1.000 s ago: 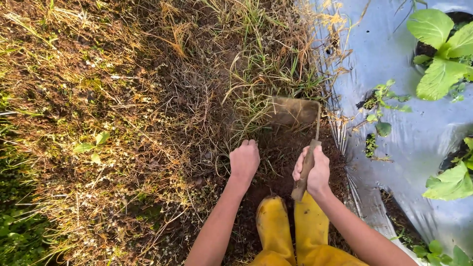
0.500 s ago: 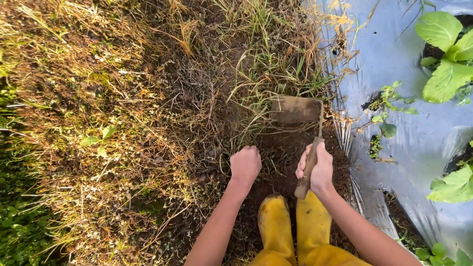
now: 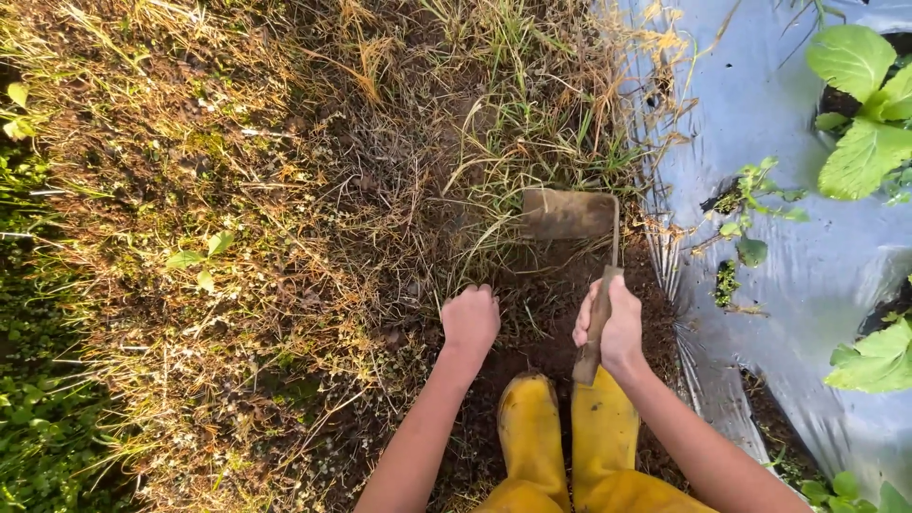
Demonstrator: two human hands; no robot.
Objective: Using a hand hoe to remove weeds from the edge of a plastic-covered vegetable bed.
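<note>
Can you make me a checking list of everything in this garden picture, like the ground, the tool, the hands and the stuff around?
Surface: dark soil with dry grass.
Job's things: hand hoe, flat blade resting on the soil.
Clutter: small weeds.
Hands: right hand grips the hoe's wooden handle; left hand, fist closed, low over the soil.
Cables: nothing seen.
Surroundings: grey plastic sheet with leafy plants; yellow boots.

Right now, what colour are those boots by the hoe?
Bright yellow boots, smudged with soil, seen in the head view.
</note>
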